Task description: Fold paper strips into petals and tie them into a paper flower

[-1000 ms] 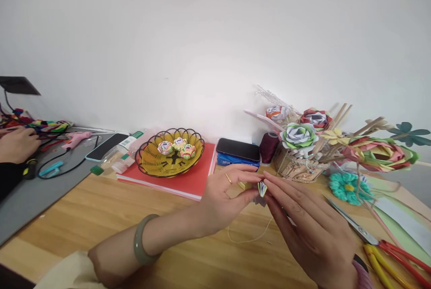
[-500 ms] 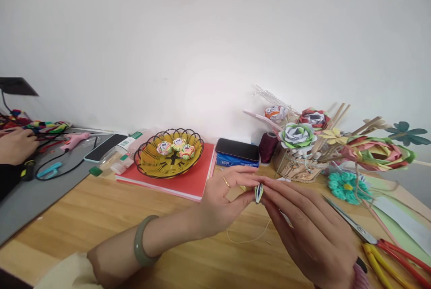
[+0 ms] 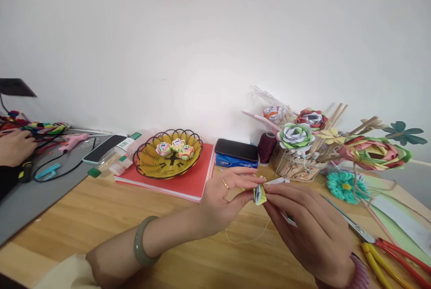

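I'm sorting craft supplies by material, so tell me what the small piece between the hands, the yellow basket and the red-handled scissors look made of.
Small piece: probably matte paper, judging by its crisp folds and thin edges. Yellow basket: likely plastic, with a slight sheen on its even woven strands. Red-handled scissors: grey, shiny blades that look like metal; smooth handles, perhaps plastic.

The right hand (image 3: 311,224) hides part of the folded paper (image 3: 259,195). A co-worker's hand (image 3: 16,146) is cut off at left, the scissors (image 3: 368,236) at right. The pack's (image 3: 232,161) print is unreadable.
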`<state>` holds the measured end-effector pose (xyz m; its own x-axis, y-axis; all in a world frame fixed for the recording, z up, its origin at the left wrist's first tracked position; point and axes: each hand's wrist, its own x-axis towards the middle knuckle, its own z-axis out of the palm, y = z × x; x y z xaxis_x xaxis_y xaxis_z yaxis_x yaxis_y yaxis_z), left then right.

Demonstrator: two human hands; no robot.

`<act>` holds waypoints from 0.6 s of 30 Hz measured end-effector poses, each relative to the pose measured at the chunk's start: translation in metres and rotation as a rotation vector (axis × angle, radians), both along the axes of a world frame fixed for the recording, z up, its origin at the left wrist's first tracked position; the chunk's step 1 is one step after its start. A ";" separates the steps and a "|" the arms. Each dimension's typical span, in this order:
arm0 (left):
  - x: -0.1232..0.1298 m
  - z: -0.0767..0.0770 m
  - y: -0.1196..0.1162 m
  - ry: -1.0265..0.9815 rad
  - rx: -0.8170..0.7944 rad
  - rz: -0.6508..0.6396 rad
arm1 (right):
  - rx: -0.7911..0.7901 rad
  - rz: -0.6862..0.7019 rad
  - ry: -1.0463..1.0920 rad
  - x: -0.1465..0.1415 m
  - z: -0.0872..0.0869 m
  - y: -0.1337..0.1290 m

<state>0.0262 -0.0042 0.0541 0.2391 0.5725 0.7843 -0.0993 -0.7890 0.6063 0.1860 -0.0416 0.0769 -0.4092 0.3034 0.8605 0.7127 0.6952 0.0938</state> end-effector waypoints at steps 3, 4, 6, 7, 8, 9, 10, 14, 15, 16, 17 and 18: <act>0.000 0.001 0.000 -0.004 0.043 0.025 | -0.088 0.101 -0.008 0.002 0.002 0.005; 0.000 0.002 0.001 -0.004 0.059 0.040 | -0.138 0.130 -0.003 0.003 0.003 0.006; 0.001 0.003 0.001 0.001 0.088 0.077 | -0.244 0.168 0.019 0.006 0.004 0.009; 0.001 0.004 0.001 0.012 0.099 0.097 | -0.286 0.184 0.036 0.007 0.005 0.010; 0.001 0.005 0.002 0.027 0.110 0.116 | -0.324 0.198 0.050 0.008 0.005 0.012; 0.001 0.005 0.002 0.045 0.119 0.134 | -0.358 0.213 0.061 0.009 0.005 0.013; 0.001 0.006 0.002 0.062 0.130 0.150 | -0.386 0.231 0.065 0.010 0.005 0.014; 0.000 0.007 0.001 0.114 0.178 0.197 | -0.434 0.284 0.058 0.013 0.003 0.018; 0.000 0.008 0.001 0.120 0.193 0.205 | -0.427 0.286 0.056 0.013 0.002 0.018; 0.000 0.007 0.002 0.126 0.210 0.210 | -0.420 0.288 0.055 0.014 0.001 0.019; 0.000 0.007 0.002 0.128 0.226 0.215 | -0.418 0.290 0.055 0.014 0.001 0.019; 0.000 0.007 0.003 0.127 0.243 0.221 | -0.419 0.296 0.056 0.014 0.000 0.020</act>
<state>0.0266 -0.0015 0.0611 0.2347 0.4214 0.8760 0.1543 -0.9059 0.3945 0.2002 -0.0219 0.0770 -0.4863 0.5047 0.7133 0.4757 0.8377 -0.2684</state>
